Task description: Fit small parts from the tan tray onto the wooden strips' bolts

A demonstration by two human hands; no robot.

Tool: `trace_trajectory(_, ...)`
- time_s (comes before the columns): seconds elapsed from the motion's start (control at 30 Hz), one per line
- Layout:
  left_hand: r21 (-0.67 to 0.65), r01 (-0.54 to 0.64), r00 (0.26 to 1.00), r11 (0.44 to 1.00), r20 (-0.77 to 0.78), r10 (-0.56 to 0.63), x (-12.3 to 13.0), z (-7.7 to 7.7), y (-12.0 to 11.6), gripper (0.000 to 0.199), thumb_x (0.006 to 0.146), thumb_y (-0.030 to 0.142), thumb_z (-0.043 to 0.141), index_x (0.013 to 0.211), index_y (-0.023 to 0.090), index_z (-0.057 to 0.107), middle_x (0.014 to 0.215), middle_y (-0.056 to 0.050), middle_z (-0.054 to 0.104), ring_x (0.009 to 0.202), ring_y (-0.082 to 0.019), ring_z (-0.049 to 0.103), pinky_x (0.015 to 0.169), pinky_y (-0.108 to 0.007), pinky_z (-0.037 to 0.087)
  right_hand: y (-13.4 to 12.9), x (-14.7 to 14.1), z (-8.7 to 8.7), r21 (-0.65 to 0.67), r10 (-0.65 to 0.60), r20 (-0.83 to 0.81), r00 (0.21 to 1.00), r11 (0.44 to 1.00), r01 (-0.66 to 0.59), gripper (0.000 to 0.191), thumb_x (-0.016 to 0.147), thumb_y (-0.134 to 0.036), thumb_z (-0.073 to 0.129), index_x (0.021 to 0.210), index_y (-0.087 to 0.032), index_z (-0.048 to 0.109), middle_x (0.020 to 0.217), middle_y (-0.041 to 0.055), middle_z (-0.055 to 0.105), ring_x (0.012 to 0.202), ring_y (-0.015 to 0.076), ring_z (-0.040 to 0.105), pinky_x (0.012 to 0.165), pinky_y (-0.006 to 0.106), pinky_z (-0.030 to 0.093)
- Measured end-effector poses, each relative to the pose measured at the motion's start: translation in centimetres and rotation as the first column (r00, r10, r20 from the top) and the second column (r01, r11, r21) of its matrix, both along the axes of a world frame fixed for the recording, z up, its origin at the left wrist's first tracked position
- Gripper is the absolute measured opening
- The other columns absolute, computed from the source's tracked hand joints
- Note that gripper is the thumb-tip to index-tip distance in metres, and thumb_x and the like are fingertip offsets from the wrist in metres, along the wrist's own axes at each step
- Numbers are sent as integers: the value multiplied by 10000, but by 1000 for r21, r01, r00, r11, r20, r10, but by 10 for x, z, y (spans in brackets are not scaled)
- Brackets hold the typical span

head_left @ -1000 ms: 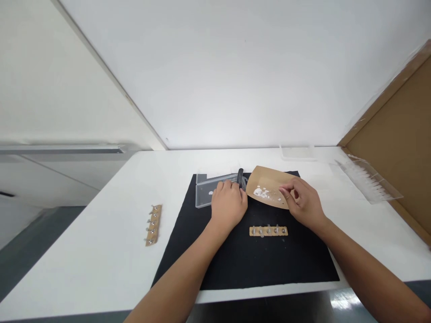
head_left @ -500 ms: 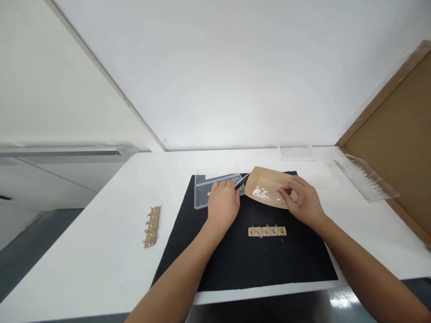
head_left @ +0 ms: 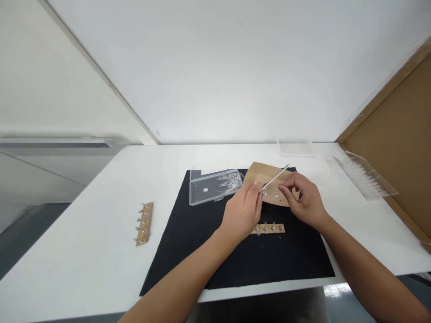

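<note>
My left hand (head_left: 243,207) is closed around a slim, pale stick-like tool (head_left: 274,177) with a dark far end, pointing up and to the right over a brown paper tray (head_left: 266,168). Small white flakes (head_left: 265,194) lie in that tray, partly behind my left fingers. At the tray's right side my right hand (head_left: 305,199) pinches thumb and forefinger together; what is between them is too small to make out. Below the hands sits a tan strip (head_left: 269,229) bearing a row of small metal pegs with clear pieces, its left end hidden by my left hand.
A clear plastic case (head_left: 205,197) holding thin clear slivers lies open on the black mat (head_left: 188,251). Left on the white table is another tan strip (head_left: 144,224) with pegs. A clear rack of pale tips (head_left: 362,177) and a white shallow tray (head_left: 296,149) stand farther back.
My left hand has moved right from the clear case to the paper tray, bringing the slim tool along. My right hand stays pinched at the tray's right side.
</note>
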State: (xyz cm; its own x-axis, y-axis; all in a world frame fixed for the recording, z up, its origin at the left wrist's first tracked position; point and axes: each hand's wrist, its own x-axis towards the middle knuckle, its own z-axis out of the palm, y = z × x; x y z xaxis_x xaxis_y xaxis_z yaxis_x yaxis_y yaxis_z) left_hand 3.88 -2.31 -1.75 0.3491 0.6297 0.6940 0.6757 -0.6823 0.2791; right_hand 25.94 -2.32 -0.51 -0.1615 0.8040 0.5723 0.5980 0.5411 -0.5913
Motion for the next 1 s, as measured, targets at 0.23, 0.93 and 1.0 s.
trace_trajectory(0.23, -52, 109, 985, 993, 137, -101, 12, -3, -15, 230, 1105, 190, 505, 1313, 163, 600, 1150, -112, 771, 1066, -210, 768, 924, -287, 627, 0, -1, -9, 94, 15, -242, 970, 995, 8, 113, 1005, -228, 694, 907, -245, 639, 824, 13, 625, 699, 169, 541, 621, 340, 440)
trace_trajectory(0.93, -163, 69, 989, 984, 142, -46, -4, -10, 10, 263, 1115, 275, 501, 1231, 168, 711, 1071, -108, 809, 965, -224, 784, 846, -317, 636, -1, 0, -1, 127, -196, -81, 977, 971, 205, 154, 1029, -312, 675, 891, -246, 666, 881, 57, 699, 748, 199, 617, 542, 349, 442)
trace_trajectory(1.0, -189, 55, 987, 980, 160, -25, -8, -9, 17, 262, 1116, 280, 511, 1215, 163, 724, 1043, -101, 811, 962, -220, 783, 872, -317, 627, -3, -3, -4, 116, -197, -93, 976, 971, 207, 147, 1033, -302, 670, 900, -244, 653, 888, 52, 690, 740, 190, 602, 547, 342, 438)
